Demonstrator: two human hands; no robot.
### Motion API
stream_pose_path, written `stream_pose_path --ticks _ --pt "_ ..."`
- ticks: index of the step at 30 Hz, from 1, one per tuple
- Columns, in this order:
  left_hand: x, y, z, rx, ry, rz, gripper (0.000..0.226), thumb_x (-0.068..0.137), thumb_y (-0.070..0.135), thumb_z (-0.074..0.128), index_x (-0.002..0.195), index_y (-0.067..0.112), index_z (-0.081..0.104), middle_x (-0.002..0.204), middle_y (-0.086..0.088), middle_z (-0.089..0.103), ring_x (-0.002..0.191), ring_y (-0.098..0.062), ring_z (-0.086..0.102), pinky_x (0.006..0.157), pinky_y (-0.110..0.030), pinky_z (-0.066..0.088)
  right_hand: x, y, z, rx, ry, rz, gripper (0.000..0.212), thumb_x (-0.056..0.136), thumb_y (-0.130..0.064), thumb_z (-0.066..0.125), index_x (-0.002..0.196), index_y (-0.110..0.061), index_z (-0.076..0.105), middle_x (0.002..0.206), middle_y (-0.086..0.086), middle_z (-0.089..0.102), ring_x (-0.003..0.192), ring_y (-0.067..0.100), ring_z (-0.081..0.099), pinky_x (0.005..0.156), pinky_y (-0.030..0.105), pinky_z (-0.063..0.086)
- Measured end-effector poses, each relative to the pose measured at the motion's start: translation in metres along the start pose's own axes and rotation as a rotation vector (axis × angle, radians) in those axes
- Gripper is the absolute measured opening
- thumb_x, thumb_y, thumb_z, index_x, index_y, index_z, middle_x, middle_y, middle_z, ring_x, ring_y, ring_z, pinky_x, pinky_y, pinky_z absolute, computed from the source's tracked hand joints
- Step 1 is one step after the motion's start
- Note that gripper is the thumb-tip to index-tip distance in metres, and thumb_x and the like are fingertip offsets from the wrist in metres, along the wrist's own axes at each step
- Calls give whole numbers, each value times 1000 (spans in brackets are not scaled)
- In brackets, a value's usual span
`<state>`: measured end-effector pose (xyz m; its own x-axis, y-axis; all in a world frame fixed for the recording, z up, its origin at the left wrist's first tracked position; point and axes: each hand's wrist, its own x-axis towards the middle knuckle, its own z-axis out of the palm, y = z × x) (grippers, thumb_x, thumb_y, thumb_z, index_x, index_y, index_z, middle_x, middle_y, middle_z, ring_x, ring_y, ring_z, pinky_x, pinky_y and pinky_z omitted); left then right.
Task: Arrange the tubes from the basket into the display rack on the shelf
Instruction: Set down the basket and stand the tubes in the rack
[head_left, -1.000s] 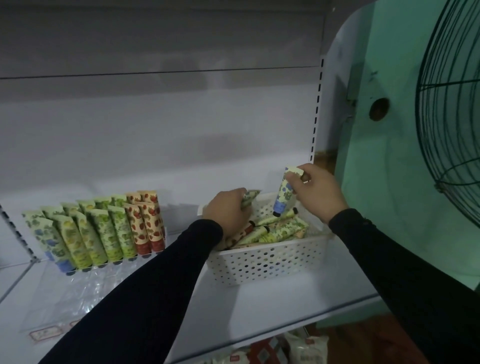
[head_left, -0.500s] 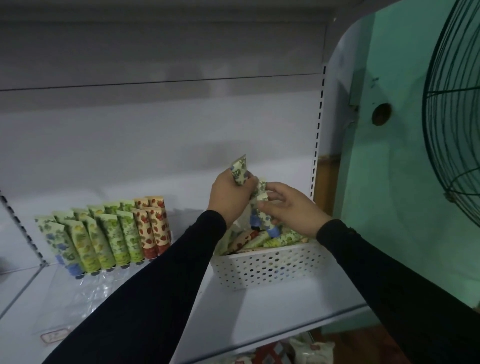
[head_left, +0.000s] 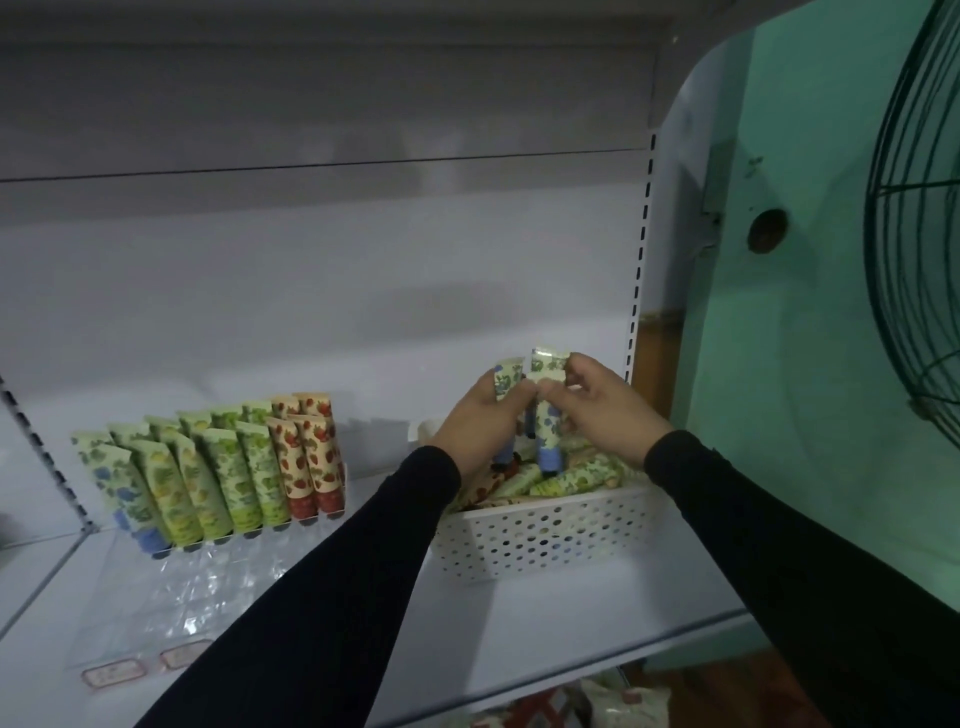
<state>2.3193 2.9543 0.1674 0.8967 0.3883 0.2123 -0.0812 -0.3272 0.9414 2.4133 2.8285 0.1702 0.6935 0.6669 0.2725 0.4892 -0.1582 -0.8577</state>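
We see both hands raised together just above the white perforated plastic basket (head_left: 540, 535), which sits on the pale grey metal shelf (head_left: 545, 639) toward its right side. Our left hand (head_left: 480, 421) is curled around a blue-capped tube with a blue-flower print (head_left: 506, 382), its crimped end pointing up and its cap showing below the palm. Our right hand (head_left: 605, 410) pinches a second blue-capped floral tube (head_left: 546, 415) near its crimped top between thumb and fingertips, so that it hangs upright, cap down, just beside the first; the two tubes are close enough that we cannot tell whether they touch. Both forearms are in black sleeves (head_left: 332, 597). Beneath the hands, the basket holds a loose heap of more printed tubes (head_left: 571, 480) lying on their sides, green-patterned and red-patterned ones among them. To the left on the same shelf stands the clear plastic display rack (head_left: 171, 587), its back rows filled with upright tubes leaning cap down: blue-capped ones at the far left, green ones (head_left: 228, 483) through the middle, and red strawberry-print ones (head_left: 309, 462) at the right end. The rack's front rows are bare. A dark wire fan guard (head_left: 914, 218) stands at the far right against a green wall (head_left: 810, 364).
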Motion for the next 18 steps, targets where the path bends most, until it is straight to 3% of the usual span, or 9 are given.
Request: stream_pose_path --ticks 2,4,6,8,11,14,16,18 --pt "2 3 5 -2 -56 19 22 98 29 55 119 25 56 88 7 68 62 1 62 54 -16 46 4 -2 -3 108 40 -11 27 96 -38 55 97 -12 52 106 13 61 84 20 64 84 47 55" --pt "4 1 5 -8 -103 33 31 88 17 66 117 21 54 81 0 67 55 -5 59 48 -22 44 7 -7 -4 248 49 3 27 96 -37 57 104 -11 58 111 21 61 87 21 63 78 41 58" --pt "4 -2 3 -4 -65 69 39 78 13 77 111 21 57 81 3 68 63 -9 62 56 -26 53 8 -12 -5 324 29 11 26 96 -33 58 110 -11 61 106 18 64 86 17 62 71 28 54" --pt "1 -4 1 45 16 103 37 72 18 82 103 24 62 80 8 70 68 -11 65 64 -31 57 5 -17 -4 339 -7 14 27 95 -33 58 109 -11 63 100 8 67 85 13 63 74 26 55" --pt "-4 -2 -4 62 118 98 21 74 14 75 84 26 60 67 12 64 58 -8 58 57 -28 47 -2 -19 -4 304 -8 37 31 95 -42 55 105 -15 66 97 1 69 88 16 66 85 30 57" --pt "-10 4 -16 -54 164 11 17 79 12 72 82 18 56 68 0 61 53 -11 57 44 -18 39 -12 -16 -11 -9 -19 26 25 96 -39 55 108 -21 67 101 -3 68 90 15 66 82 28 56" --pt "-14 7 -22 -141 149 -51 19 82 14 71 83 17 53 67 -3 61 52 -11 60 40 -16 35 -16 -11 -16 -359 -180 20 20 94 -29 61 112 -25 67 110 -7 66 95 11 64 85 29 54" --pt "-19 9 -26 -201 133 -96 20 82 14 73 84 17 53 65 -4 60 49 -12 58 39 -17 32 -15 -7 -15 -692 -379 68 29 89 -23 66 118 -26 66 120 -6 63 105 11 59 91 26 49"
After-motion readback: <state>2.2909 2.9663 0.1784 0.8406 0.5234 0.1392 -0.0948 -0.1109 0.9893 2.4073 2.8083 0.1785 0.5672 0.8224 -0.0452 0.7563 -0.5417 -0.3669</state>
